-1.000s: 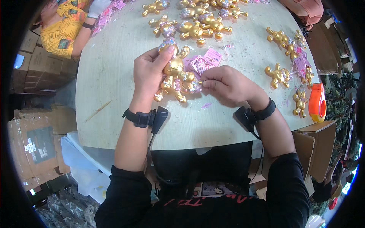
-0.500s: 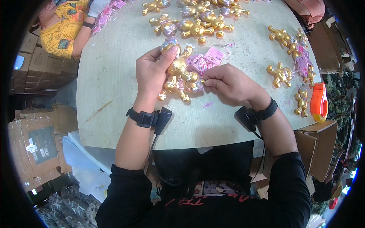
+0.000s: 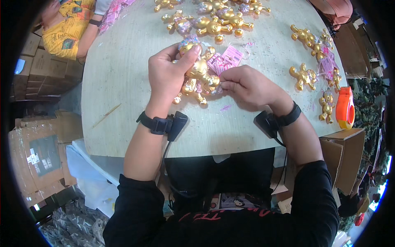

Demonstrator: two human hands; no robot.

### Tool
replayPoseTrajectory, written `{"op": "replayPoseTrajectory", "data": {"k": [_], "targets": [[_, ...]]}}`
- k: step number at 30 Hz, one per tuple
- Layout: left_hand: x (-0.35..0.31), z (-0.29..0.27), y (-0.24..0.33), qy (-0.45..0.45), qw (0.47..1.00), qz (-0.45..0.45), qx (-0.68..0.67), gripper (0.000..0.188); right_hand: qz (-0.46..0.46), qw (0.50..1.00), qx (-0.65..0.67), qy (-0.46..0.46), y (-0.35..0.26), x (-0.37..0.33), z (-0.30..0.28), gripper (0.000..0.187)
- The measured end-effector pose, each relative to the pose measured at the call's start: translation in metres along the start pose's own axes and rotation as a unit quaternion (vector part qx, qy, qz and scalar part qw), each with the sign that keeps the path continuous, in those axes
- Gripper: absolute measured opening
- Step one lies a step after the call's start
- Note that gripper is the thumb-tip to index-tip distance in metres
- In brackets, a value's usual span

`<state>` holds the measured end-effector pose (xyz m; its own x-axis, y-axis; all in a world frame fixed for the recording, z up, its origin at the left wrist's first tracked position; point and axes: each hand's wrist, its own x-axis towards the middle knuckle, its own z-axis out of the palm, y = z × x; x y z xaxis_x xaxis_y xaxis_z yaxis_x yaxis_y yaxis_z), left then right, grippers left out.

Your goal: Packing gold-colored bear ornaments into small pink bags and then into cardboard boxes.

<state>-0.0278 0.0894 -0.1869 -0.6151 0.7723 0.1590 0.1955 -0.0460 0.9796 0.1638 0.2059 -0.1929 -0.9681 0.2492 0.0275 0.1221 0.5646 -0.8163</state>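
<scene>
On the pale table (image 3: pixel 123 136), just left of the pink cards (image 3: pixel 233 54), the left hand (image 3: pixel 169 73) grips a gold toy (image 3: pixel 197 68), perhaps two together, between thumb and fingers. Just below the cards, the right hand (image 3: pixel 250 87) has thumb and forefinger pinched at the toy's glittery edge, on a piece too small to make out. The toy has edged slightly toward the cards while the pinch stayed, so this handling looks unfinished.

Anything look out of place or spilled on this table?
Mildly: a thin stick lies alone on the table's left, apart from the gold figures; a stray pink fleck sits loose near the right hand.
</scene>
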Motion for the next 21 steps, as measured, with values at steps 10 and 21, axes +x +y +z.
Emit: {"op": "replayPoseTrajectory", "data": {"k": [10,21], "targets": [[0.009,-0.010,-0.018,0.048,0.990,-0.067,-0.116,0.034,-0.010,0.998,0.024,0.063,0.006,0.000,-0.005,0.017],[0.019,-0.017,-0.019,0.074,0.973,-0.032,-0.215,0.036,-0.103,0.846,0.370,0.369,0.022,0.007,-0.003,0.018]]}}
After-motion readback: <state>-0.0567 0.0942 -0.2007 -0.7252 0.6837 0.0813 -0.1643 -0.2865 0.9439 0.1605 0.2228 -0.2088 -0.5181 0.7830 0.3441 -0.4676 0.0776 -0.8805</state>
